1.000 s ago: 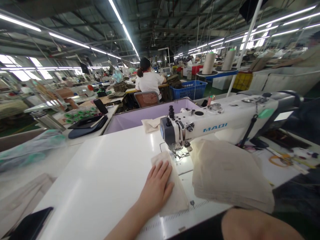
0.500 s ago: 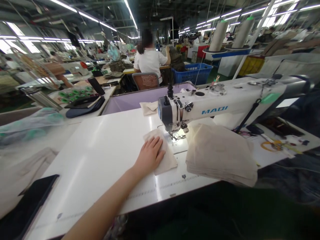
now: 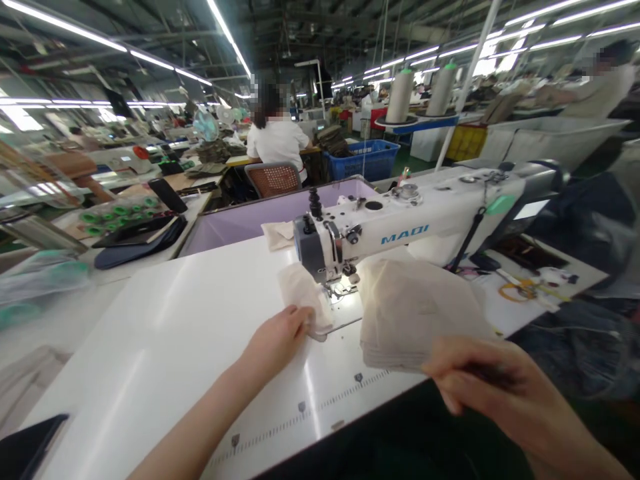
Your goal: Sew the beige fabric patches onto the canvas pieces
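Observation:
My left hand point(image 3: 283, 337) pinches the near edge of a small beige fabric piece point(image 3: 300, 293), which lies partly lifted on the white table just left of the presser foot. The sewing machine point(image 3: 400, 230), marked MAQI, stands with its lit needle area beside that piece. To the right of the needle lies a thick stack of beige fabric pieces point(image 3: 420, 313). My right hand point(image 3: 490, 387) is at the stack's near edge, its fingers curled and closed. Blur hides whether cloth is between those fingertips.
Behind the machine head lies another beige piece point(image 3: 279, 235). A purple-lined bin point(image 3: 230, 223) borders the table's far side. Yellow-handled scissors point(image 3: 517, 290) lie at the right. A co-worker in a white shirt point(image 3: 277, 140) sits ahead, near a blue basket point(image 3: 363, 159).
My right hand has come into view at the stack. My left hand went from lying flat on the small piece to pinching its near edge. The view has shifted to the right.

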Demonstrator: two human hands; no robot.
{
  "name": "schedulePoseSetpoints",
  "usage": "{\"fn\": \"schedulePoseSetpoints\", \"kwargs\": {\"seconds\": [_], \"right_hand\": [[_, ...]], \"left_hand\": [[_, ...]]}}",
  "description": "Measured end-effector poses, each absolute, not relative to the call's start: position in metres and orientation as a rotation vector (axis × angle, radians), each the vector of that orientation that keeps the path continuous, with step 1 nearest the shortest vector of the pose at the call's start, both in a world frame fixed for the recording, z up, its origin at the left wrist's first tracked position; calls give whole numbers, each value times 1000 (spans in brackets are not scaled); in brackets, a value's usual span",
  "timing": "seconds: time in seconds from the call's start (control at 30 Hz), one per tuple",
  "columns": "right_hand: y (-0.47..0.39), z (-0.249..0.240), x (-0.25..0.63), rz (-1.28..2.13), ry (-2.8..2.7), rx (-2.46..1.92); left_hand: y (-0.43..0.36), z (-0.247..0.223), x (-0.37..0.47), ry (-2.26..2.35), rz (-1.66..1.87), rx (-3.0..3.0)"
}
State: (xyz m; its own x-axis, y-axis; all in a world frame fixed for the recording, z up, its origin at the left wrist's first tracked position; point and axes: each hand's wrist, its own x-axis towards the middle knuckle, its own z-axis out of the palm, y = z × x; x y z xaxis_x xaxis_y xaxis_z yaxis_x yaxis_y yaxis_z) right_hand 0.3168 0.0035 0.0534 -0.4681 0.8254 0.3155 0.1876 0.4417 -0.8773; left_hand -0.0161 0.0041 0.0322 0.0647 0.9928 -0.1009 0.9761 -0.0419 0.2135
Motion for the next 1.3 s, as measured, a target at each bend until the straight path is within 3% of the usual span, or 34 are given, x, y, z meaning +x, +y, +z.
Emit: {"fn": "schedulePoseSetpoints", "kwargs": {"seconds": [0.1,0.27,0.4,0.6,0.77,0.93,1.2,1.3], "right_hand": [[30,52,314,770,-1939,-1172],[45,31,315,473,-2402,-1283],[43,18,317,471,-2611,-1270],[46,13,326,572,-2482,-1116],[46,11,329,648,-2414,-1093],[43,10,326,485,-2417,-1013],[23,21,321,286,-2612,-941],[13,17,310,367,-2784,-827]], "left_hand": [[34,17,-30,2317,208,2180],[36,3,-29,2138,389,2401],[10,5,-3,1870,488,2499],[-4,5,41,1345,754,2596],[18,-1,68,1241,716,2657],[52,6,86,1273,735,2673],[7,17,36,987,865,3037],[-36,9,-6,1044,709,3032]]}}
